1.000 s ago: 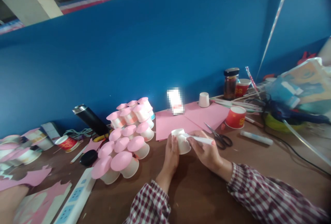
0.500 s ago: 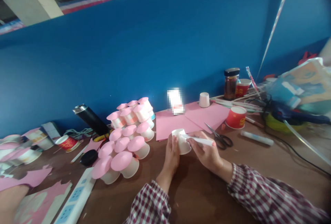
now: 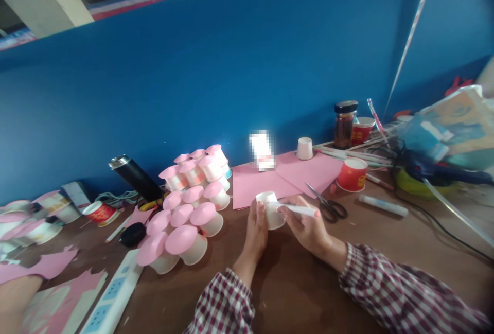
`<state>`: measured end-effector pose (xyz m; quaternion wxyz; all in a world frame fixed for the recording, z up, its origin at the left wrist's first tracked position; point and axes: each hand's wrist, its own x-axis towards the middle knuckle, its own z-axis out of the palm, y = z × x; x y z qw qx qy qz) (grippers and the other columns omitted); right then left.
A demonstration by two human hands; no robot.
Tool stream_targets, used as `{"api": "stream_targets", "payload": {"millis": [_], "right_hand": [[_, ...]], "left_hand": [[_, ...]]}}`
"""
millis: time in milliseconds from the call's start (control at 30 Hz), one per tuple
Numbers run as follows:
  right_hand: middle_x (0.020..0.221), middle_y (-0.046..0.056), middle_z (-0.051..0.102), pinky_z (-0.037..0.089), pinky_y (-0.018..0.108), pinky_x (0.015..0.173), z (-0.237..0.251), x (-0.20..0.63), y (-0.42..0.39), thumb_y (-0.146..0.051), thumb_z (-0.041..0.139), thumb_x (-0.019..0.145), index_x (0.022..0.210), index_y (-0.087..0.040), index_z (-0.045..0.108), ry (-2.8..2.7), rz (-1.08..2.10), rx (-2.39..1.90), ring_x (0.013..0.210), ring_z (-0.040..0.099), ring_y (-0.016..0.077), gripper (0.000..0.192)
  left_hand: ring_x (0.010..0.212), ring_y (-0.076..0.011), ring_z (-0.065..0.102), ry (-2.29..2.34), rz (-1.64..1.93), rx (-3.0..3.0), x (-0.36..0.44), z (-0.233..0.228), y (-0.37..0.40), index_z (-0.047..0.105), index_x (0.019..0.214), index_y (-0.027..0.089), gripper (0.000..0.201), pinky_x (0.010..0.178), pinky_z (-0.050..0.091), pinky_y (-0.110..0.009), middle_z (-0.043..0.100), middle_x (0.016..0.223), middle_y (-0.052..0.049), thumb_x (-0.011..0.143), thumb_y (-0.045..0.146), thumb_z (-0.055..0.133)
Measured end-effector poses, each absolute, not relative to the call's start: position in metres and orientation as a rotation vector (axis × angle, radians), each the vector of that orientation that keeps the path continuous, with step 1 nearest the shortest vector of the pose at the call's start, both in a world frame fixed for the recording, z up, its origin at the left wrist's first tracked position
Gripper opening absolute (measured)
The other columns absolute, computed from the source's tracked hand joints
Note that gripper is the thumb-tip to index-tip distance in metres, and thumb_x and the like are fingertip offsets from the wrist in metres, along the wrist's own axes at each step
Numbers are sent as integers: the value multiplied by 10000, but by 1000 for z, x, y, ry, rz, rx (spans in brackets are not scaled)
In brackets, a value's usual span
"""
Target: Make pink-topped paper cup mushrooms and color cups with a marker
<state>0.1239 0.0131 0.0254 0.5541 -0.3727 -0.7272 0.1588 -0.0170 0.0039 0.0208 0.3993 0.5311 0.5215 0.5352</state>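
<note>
Your left fingers (image 3: pixel 261 211) hold a small white cup (image 3: pixel 275 219). Your right fingers (image 3: pixel 290 220) grip a white pen (image 3: pixel 303 210), its tip by the cup. Scissors (image 3: pixel 324 204) lie near your right fingers.

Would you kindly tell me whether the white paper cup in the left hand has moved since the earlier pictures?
No, not visibly: the white paper cup in the left hand keeps its place against the pink paper sheets.
</note>
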Motion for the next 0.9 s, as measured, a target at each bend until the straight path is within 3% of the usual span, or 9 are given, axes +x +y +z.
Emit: {"api": "stream_targets", "payload": {"millis": [400, 900], "right_hand": [[753, 11, 618, 481, 215, 596, 26, 124, 14, -234, 495, 886, 892, -184, 567, -1720, 383, -922, 630, 593, 127, 89], [743, 15, 625, 492, 235, 575, 20, 125, 16, -263, 508, 881, 924, -190, 555, -1648, 523, -937, 630, 605, 143, 98]], "left_hand": [[846, -174, 560, 1285, 1368, 1307, -15, 25, 3, 546, 1027, 148, 427, 777, 448, -281, 604, 933, -66, 895, 494, 333], [946, -181, 581, 1299, 1387, 1302, -16, 21, 5, 540, 1092, 159, 420, 847, 442, -278, 618, 1057, -86, 897, 477, 350]]}}
